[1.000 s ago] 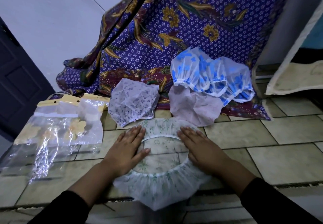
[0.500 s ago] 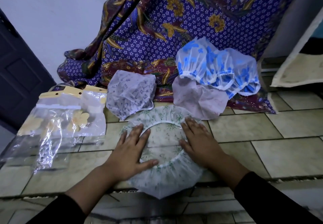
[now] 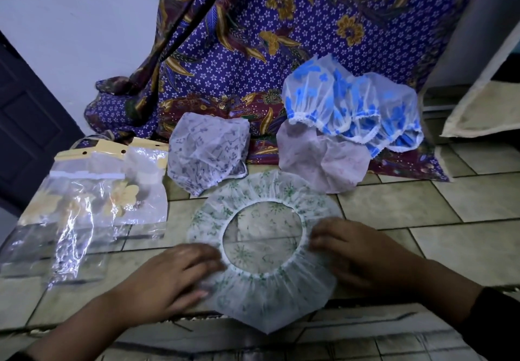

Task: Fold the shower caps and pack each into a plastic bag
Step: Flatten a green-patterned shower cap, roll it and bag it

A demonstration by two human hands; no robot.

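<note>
A white shower cap with green print [image 3: 264,197] lies spread flat on the tiled floor, its round elastic opening facing up. My left hand [image 3: 168,279] grips its left side at the elastic rim. My right hand [image 3: 357,253] grips the right side of the rim with curled fingers. Clear plastic bags with yellow headers [image 3: 92,200] lie in a loose pile to the left of the cap. Behind it sit a grey-printed cap [image 3: 208,152], a pale pink cap [image 3: 323,163] and blue-flowered caps [image 3: 351,107].
A purple batik cloth [image 3: 253,51] hangs down and spreads under the far caps. A dark door [image 3: 28,124] stands at the far left. A beige mat [image 3: 478,107] leans at the right. The tiled surface ends in a step edge [image 3: 365,321] just below the cap.
Both hands slid outward and toward me, from lying flat across the cap to holding its left and right rim. The elastic opening has widened into a full circle.
</note>
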